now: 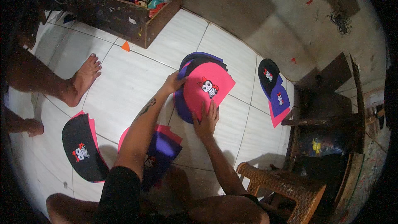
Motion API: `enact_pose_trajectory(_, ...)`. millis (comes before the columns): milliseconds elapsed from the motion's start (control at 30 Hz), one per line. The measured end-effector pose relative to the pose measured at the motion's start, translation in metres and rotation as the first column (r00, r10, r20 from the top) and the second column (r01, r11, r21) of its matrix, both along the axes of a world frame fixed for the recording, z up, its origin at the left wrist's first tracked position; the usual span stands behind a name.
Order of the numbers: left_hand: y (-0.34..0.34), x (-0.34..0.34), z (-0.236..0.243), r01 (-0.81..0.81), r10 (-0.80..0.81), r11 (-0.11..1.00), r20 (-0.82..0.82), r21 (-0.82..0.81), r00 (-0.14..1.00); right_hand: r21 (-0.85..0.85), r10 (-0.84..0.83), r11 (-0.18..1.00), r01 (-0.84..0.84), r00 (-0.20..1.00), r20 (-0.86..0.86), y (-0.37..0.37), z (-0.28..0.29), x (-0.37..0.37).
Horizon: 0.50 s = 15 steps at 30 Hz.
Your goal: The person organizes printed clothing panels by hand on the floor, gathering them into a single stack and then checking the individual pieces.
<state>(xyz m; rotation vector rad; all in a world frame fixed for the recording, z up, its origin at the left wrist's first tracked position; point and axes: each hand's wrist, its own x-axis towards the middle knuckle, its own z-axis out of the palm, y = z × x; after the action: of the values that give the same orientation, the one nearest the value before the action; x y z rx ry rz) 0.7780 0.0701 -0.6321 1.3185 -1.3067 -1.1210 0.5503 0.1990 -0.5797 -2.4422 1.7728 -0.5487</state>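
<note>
A flat pink piece (215, 74), rounded on one side with a ladybug cartoon on it, lies on top of a fanned stack of black and purple pieces (182, 103). My left hand (174, 82) closes on the stack's left edge, its fingertips partly hidden there. On the pink piece's lower edge lies my right hand (207, 120), its fingers stretched over the surface. Beneath my left forearm is another stack with a purple piece (166, 146) on top and pink edges showing; my arm covers part of it.
At the left lies a black piece (81, 151) over pink. Black, purple and pink pieces (279, 98) overlap near the right wall. A wooden box (120, 18) of scraps stands at the back. Another person's foot (85, 79) rests at left; a brown stool (282, 186) stands at lower right.
</note>
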Motion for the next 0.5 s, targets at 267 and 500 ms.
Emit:
enact_pose_trajectory(267, 0.007, -0.003, 0.025, -0.001, 0.001, 1.0, 0.123, 0.003, 0.992, -0.003, -0.015, 1.0, 0.015, 0.998, -0.062, 0.003, -0.002, -0.001)
enact_pose_trajectory(500, -0.021, 0.003, -0.034, -0.063, 0.075, 0.988, 0.082, -0.14, 0.994, 0.091, 0.005, 0.996, 0.001, 0.998, -0.07, -0.017, 0.008, -0.002)
